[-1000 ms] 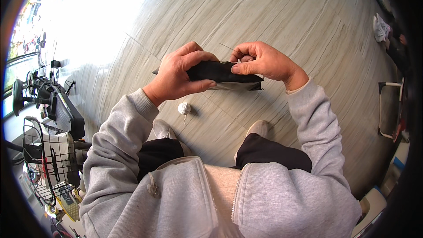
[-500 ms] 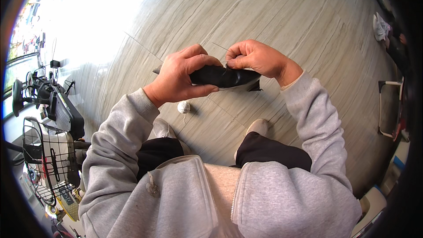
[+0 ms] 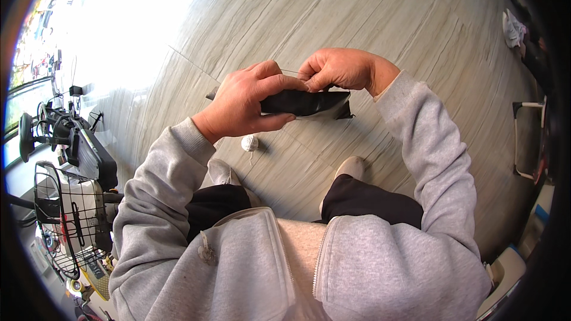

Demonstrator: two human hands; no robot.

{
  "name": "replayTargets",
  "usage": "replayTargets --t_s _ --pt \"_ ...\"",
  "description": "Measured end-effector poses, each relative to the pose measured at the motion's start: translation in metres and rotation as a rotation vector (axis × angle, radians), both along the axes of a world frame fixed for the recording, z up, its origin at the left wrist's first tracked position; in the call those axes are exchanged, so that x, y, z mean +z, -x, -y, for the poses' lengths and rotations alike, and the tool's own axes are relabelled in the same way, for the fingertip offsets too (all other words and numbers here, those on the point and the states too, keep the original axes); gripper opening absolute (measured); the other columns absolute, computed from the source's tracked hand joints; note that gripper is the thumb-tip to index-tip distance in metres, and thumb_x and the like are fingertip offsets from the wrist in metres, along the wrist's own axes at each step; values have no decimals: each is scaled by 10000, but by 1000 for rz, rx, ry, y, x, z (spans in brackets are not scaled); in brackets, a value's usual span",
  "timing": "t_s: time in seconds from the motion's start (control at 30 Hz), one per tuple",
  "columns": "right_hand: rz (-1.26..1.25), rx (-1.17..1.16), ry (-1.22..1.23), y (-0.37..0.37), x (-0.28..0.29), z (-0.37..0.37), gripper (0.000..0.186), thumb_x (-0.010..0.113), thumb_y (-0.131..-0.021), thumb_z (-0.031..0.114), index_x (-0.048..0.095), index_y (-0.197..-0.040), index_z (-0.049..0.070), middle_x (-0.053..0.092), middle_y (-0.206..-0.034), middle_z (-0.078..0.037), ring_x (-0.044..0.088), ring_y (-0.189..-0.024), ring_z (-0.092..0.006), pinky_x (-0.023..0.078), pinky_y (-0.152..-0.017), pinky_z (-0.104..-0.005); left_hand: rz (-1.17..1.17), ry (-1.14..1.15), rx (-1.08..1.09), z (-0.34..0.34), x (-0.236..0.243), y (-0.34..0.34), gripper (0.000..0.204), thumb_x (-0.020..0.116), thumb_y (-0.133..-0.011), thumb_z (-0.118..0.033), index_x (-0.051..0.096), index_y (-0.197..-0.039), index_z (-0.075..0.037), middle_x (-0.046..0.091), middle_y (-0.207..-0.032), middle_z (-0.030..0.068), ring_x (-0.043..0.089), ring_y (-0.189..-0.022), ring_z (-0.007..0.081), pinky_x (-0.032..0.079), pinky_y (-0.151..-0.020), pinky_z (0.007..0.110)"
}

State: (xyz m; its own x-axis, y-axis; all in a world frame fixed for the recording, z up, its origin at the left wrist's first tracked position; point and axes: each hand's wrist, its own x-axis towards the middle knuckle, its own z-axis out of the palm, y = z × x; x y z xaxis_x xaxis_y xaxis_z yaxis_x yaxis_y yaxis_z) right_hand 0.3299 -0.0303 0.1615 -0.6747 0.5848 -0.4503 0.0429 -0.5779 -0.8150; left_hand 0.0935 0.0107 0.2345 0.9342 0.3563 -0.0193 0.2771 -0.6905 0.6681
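A long, dark, glossy leather-like piece [image 3: 304, 104] is held up in front of me, its near side paler and its right end ragged. My left hand [image 3: 247, 96] is closed round its left part, thumb below and fingers over the top. Fingers bent, my right hand [image 3: 342, 72] pinches at the upper edge, its tips meeting those of the left. A thin straight strand or wire [image 3: 289, 71] runs between the hands behind the fingertips; whether it is a needle or thread I cannot tell. On the floor below lies a small ball of white string [image 3: 250, 142] with a loose tail.
Wood-patterned floor tiles [image 3: 380, 18] spread beneath me, with bright glare at upper left. A black wire basket [image 3: 65, 220] and a scooter-like machine [image 3: 89, 148] stand at left. A metal-framed seat or stand [image 3: 528, 139] is at right, near a white shoe [image 3: 513, 28].
My right hand has moved slightly up and left, closing onto the piece's upper edge beside my left fingers. The thin strand now lies flatter and lower. My left hand has barely shifted.
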Motion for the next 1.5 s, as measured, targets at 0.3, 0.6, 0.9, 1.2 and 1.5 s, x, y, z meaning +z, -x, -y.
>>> replayTargets --t_s 0.3,0.6,0.9,1.2,1.5 --pt "-191 -694 -97 -7 0 2 283 491 -1028 254 683 -1089 56 580 -858 44 466 -783 -73 423 -759 -222 3 319 243 -13 -12 12 428 728 -787 -232 635 -1170 -65 537 -935 52 562 -822 176 478 -740 300" --pt "657 -638 -490 18 -7 28 302 476 -1040 275 673 -1047 47 573 -739 -28 527 -726 -109 463 -705 -264 -18 622 304 -5 -50 11 451 707 -851 -232 594 -1235 -23 606 -1123 68 573 -1068 179 447 -958 319" --pt "769 -739 -493 7 -91 48 289 454 -1014 270 641 -1006 50 684 -927 -161 644 -880 -346 499 -767 -406 -164 1028 264 -23 -127 -29 473 674 -902 -270 567 -1290 -22 623 -1172 69 570 -1085 159 440 -984 301" --pt "913 -760 -490 -19 -157 71 249 492 -1003 249 648 -1042 58 695 -1001 -166 650 -967 -368 518 -808 -414 -338 1105 355 -30 -199 -80 464 681 -843 -340 655 -1225 -79 668 -1173 103 596 -1106 216 437 -999 333" --pt "837 -852 -346 -34 -183 53 255 489 -1020 226 671 -1074 56 635 -816 -18 515 -706 -123 481 -701 -298 -350 917 371 -29 -219 -80 546 620 -914 -344 539 -1370 -56 603 -1298 132 552 -1209 238 405 -1052 346"
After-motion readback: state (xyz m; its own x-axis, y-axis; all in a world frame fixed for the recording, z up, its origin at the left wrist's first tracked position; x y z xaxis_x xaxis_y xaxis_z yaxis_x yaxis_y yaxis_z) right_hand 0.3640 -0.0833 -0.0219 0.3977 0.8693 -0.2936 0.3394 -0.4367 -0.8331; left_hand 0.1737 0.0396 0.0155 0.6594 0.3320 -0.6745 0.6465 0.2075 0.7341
